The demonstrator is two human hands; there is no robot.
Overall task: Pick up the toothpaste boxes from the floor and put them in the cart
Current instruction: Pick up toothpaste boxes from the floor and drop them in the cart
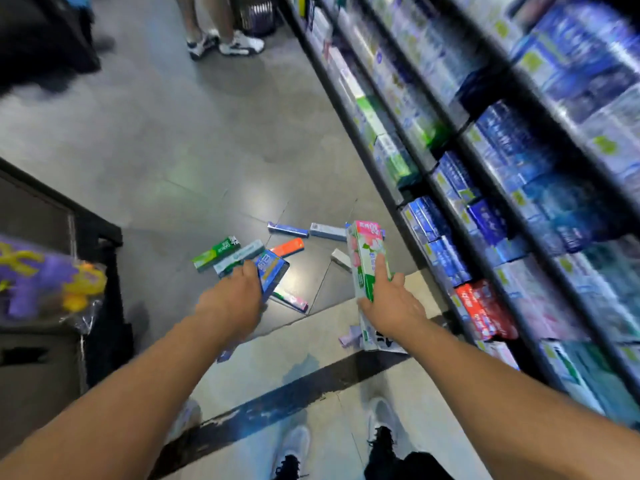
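Your left grip [239, 292] is clamped on a blue cardboard toothpaste box [273, 271]; your right grip [388, 299] is clamped on a pink-and-green flowered carton [365, 259]. Carry both level to the black cart [100, 244] on your left, releasing inside its rim. More boxes, including a green box [215, 253], lie on the grey floor [194, 161] just beyond.

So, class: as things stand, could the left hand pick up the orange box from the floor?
Probably not yet: the left hand already grips a blue box, so its fingers are occupied, though the orange box lies uncovered.
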